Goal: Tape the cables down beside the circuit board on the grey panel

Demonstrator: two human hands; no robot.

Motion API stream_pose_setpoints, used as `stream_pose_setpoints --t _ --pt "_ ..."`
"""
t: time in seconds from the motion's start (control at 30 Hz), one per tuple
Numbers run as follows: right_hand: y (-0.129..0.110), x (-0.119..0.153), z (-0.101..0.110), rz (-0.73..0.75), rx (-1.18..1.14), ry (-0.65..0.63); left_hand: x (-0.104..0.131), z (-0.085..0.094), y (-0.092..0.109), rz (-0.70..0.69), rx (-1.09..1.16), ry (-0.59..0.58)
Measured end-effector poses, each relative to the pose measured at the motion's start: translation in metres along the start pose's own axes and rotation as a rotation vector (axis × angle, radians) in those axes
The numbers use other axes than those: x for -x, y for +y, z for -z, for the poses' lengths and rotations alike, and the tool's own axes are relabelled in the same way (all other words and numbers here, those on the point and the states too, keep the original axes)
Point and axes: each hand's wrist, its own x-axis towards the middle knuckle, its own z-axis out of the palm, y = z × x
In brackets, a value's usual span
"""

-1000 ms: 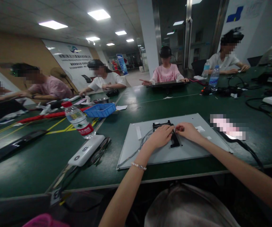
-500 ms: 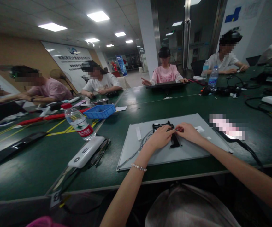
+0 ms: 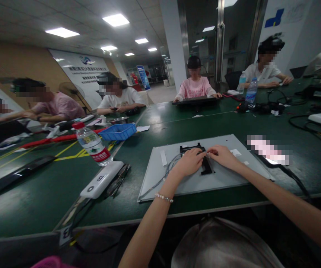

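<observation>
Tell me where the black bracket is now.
In the head view, right of centre, the black bracket lies on the pale grey panel, partly covered by the left hand, with the right hand close by.

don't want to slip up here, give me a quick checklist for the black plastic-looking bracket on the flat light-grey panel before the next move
1. Flat light-grey panel supported by the dark green table: ok, lies flat on it.
2. Black plastic-looking bracket on the panel: ok.
3. Bare left hand over the bracket: ok, covers part of it.
4. Piece at the bare right hand's fingertips properly seated: cannot tell, too small and partly hidden.
5. Thin grey cables well away from the left wrist: not ok, they run right alongside it.
6. Clear plastic bottle with red cap off the panel: ok, stands apart.
</observation>
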Motion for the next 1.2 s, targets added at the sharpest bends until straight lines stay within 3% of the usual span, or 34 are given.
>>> stream_pose_setpoints --t 0.23,0.4,0.6,0.7,0.87,1.03,1.2 --pt "0.004 0.001 0.000 -0.006 -0.044 0.045 0.000 -0.001 -0.001 0.010 0.023 0.014" --pt "0.006 0.001 0.003 -0.009 -0.027 0.042 0.004 0.013 -0.009 0.046 0.020 0.033" --pt "0.004 0.002 0.003 -0.015 0.008 0.012 0.026 0.047 -0.043 0.176 -0.017 0.057" --pt "0.004 0.003 0.002 -0.020 0.011 0.014 0.043 0.054 -0.067 0.302 -0.038 0.120" --pt "0.003 0.004 0.002 -0.002 0.007 0.023 0.069 0.035 -0.100 0.490 -0.039 0.220" --pt "0.001 0.005 0.003 -0.007 0.014 0.009 0.082 0.006 -0.119 0.577 0.005 0.176" --pt "0.001 0.007 0.004 -0.019 0.001 0.002 0.088 0.003 -0.126 0.559 0.128 0.122"
